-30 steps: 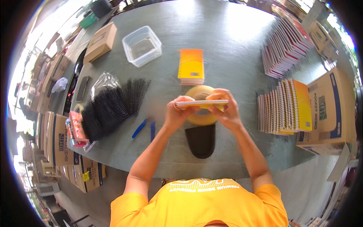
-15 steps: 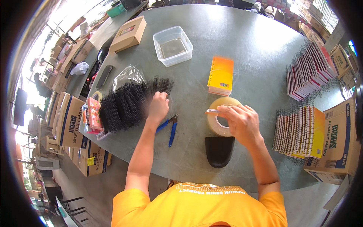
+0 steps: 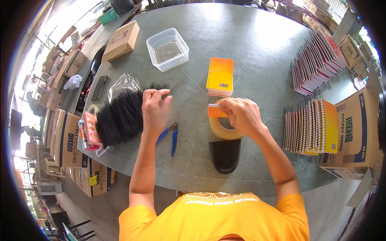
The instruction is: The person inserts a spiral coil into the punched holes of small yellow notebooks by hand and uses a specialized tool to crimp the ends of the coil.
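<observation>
Worktop [image 3: 257,48] — smooth, matt grey-green stone-like surface. Beside the clear glossy plastic tub [image 3: 167,49]: plain brown cardboard box [image 3: 120,41]. Nearer the person than the tub: black wire spiral coils [image 3: 120,116] in a glossy film bag; orange paper notepad [image 3: 220,75] — satin cover.

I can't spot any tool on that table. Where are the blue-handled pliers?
In the head view the blue-handled pliers lie on the grey table just below the left hand, between the heap of black spiral coils and the roll of tape.

Orange notepad [image 3: 217,111] upright on tape roll [image 3: 223,129].
</observation>
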